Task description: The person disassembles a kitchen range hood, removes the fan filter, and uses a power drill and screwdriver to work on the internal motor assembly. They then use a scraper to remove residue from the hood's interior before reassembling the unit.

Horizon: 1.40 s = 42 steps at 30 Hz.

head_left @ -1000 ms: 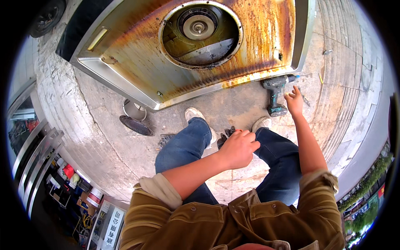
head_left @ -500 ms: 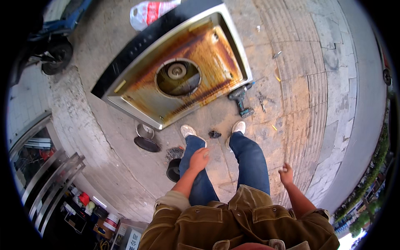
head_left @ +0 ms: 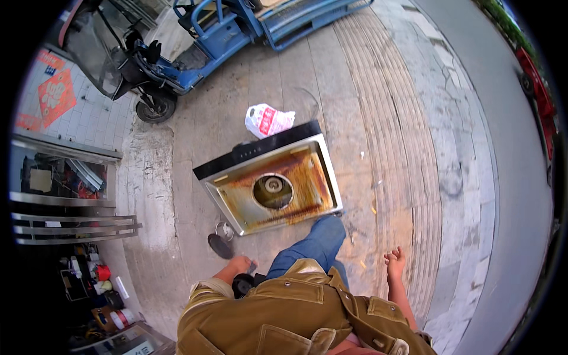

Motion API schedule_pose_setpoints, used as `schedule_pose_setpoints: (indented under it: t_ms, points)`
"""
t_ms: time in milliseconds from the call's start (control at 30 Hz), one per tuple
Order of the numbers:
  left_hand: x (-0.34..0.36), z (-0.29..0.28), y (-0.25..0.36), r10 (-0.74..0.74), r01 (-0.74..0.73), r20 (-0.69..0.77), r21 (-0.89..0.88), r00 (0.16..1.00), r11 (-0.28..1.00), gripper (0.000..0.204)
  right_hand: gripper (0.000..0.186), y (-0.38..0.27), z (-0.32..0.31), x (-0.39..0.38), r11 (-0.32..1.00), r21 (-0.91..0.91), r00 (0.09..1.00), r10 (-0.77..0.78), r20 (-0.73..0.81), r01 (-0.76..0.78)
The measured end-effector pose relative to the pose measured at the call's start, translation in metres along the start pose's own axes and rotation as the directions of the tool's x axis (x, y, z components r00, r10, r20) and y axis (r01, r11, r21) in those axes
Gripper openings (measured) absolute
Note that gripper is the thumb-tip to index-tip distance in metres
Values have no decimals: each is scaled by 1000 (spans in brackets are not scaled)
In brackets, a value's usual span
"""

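A range hood (head_left: 232,202) lies on the pavement ahead of me with its underside up. Brown grease stains its inner pan, and a fan hub (head_left: 273,186) shows in the round opening. My left hand (head_left: 239,264) hangs low on the left, above a black round part (head_left: 243,284) on the ground; its fingers are too unclear to read. Out to the right, my right hand (head_left: 394,260) is empty, fingers apart. A metal ring (head_left: 224,231) and a dark disc (head_left: 220,246) rest by the hood's near left corner. My leg hides the ground at its near right corner.
A white and red plastic bag (head_left: 269,121) sits behind the hood. Farther back stands a blue cargo tricycle (head_left: 222,44). On the left are metal rails (head_left: 77,227) and a shop doorway with clutter. A road (head_left: 473,77) runs along the right.
My view has shifted, so the hood appears smaller and more of the tricycle shows. My legs have stepped, one now by the hood's near right corner. The cordless drill is now out of sight.
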<state>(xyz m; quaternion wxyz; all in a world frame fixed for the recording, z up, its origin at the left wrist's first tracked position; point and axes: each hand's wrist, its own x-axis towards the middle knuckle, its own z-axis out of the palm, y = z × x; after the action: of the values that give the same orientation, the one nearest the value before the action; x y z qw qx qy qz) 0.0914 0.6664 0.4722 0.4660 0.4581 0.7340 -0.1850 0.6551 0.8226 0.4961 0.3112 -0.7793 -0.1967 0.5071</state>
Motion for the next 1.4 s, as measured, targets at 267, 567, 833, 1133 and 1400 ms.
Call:
schedule_pose_setpoints:
  t_ms: [267,567,833,1133,1400]
  points:
    - [144,-126,144,77,-80,32,107,997,991,31,56,-214,-51,134,818,-260,856,-510,85,513]
    - [295,-309,372,243,-248,-109,-36,964,968,26,49,-234,-125,282,854,-416,948,252,-197,-313]
    - [334,-501,441,-90,14,-333,-222,939,975,24,44,-378,-59,411,819,-500,951,309,-29,-281]
    - [420,-556,573,-129,-61,-309,-537,942,841,27,43,-703,125,718,809,-515,936,-116,332,283]
    - [466,-692,590,-324,-110,-477,-680,817,725,24,40,-963,387,758,758,-362,733,-215,645,542]
